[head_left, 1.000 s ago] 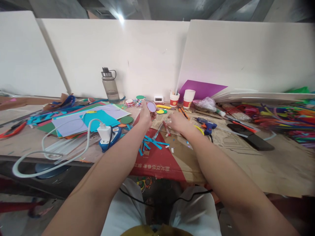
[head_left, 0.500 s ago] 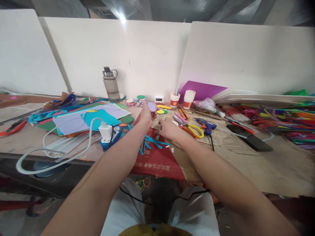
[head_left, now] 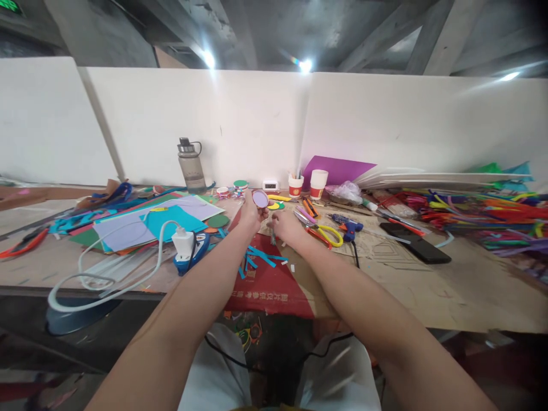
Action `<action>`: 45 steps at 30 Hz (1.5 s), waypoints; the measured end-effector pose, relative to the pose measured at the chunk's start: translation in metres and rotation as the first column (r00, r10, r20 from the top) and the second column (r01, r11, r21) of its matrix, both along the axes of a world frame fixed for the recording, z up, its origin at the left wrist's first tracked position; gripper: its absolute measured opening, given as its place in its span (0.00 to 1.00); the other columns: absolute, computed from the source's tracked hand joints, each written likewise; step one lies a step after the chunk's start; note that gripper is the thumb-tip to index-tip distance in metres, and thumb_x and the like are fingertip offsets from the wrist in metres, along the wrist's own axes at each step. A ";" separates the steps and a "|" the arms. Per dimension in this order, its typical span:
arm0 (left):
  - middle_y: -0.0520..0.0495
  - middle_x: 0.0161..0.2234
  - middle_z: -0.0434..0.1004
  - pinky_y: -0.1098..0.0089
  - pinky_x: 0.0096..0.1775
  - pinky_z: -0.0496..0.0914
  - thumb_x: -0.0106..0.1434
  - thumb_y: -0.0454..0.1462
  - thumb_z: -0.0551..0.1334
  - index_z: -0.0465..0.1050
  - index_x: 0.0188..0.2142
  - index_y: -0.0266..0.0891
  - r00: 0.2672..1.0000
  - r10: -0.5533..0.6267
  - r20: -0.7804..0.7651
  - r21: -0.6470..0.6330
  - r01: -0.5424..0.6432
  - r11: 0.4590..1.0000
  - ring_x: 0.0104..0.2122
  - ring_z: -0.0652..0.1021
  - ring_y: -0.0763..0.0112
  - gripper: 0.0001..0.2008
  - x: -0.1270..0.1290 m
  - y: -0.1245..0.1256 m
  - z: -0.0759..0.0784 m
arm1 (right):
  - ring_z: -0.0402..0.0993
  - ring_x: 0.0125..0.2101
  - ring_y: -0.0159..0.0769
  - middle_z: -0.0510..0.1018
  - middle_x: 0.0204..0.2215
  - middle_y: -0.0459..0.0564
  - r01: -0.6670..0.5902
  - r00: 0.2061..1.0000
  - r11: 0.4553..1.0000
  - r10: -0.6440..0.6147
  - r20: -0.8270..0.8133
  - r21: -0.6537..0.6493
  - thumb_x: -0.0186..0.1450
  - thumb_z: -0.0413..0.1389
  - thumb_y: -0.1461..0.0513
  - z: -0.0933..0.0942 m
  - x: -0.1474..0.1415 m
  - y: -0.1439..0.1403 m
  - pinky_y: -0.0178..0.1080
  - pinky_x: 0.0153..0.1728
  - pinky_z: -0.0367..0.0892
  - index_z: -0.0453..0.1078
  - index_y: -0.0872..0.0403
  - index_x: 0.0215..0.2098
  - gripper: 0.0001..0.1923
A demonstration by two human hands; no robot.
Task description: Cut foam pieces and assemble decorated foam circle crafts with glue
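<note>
Just above frame centre, the left hand (head_left: 252,212) pinches a flat round purple paper disc (head_left: 260,198) between fingertips. Beside it, the right hand (head_left: 286,225) is closed on a thin stick-like tool (head_left: 273,235), too small to identify. Blue paper strips (head_left: 257,257) lie below on the cardboard-covered tabletop (head_left: 428,279); white panels (head_left: 240,125) stand behind.

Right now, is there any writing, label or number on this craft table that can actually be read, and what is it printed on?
Nothing here reads clearly.
Red cardboard panel: a row of light printed characters, upside down and too blurred to read.
Two red-and-white paper cups: a printed emblem, too small to read.
Small white clock: display too small to read.
Grey water bottle: no legible label.
</note>
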State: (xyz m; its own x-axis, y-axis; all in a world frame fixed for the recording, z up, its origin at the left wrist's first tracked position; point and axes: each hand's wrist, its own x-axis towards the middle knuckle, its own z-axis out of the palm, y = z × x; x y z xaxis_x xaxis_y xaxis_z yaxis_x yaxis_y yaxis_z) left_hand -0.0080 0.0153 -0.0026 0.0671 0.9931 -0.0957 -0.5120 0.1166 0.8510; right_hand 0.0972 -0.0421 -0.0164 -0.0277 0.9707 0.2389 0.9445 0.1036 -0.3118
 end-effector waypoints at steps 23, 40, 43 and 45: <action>0.41 0.26 0.79 0.77 0.17 0.57 0.66 0.60 0.46 0.70 0.34 0.36 0.989 -0.120 0.089 0.057 0.115 0.992 0.15 0.65 0.79 0.31 -0.004 0.001 0.007 | 0.74 0.47 0.42 0.78 0.47 0.59 0.093 0.995 0.996 -0.093 -0.026 -0.014 0.64 0.57 0.55 -0.006 0.035 0.015 0.37 0.45 0.66 0.73 0.59 0.49 0.20; 0.41 0.43 0.78 0.71 0.36 0.70 0.61 0.55 0.61 0.72 0.45 0.37 0.930 0.079 -0.360 0.628 0.179 0.757 0.34 0.77 0.71 0.25 0.008 0.002 -0.017 | 0.73 0.27 0.29 0.76 0.30 0.46 0.134 -0.024 0.986 0.103 -0.994 0.099 0.70 0.49 0.55 0.012 0.024 0.014 0.34 0.31 0.72 0.67 0.53 0.33 0.12; 0.36 0.52 0.74 0.63 0.50 0.69 0.60 0.53 0.62 0.69 0.52 0.36 0.803 0.326 -0.498 0.783 0.255 0.568 0.49 0.75 0.61 0.28 0.007 0.001 -0.020 | 0.71 0.21 0.29 0.73 0.22 0.44 0.019 -0.291 1.000 -0.013 -0.957 -0.020 0.72 0.43 0.50 0.016 0.019 0.012 0.33 0.26 0.72 0.66 0.52 0.30 0.21; 0.37 0.53 0.74 0.60 0.55 0.65 0.60 0.51 0.64 0.70 0.53 0.37 0.692 0.425 -0.583 0.795 0.381 0.472 0.53 0.73 0.58 0.27 0.008 -0.003 -0.020 | 0.70 0.20 0.29 0.73 0.21 0.44 -0.075 -0.377 0.996 -0.075 -0.923 -0.051 0.73 0.41 0.48 0.019 0.015 0.010 0.31 0.22 0.70 0.66 0.52 0.29 0.24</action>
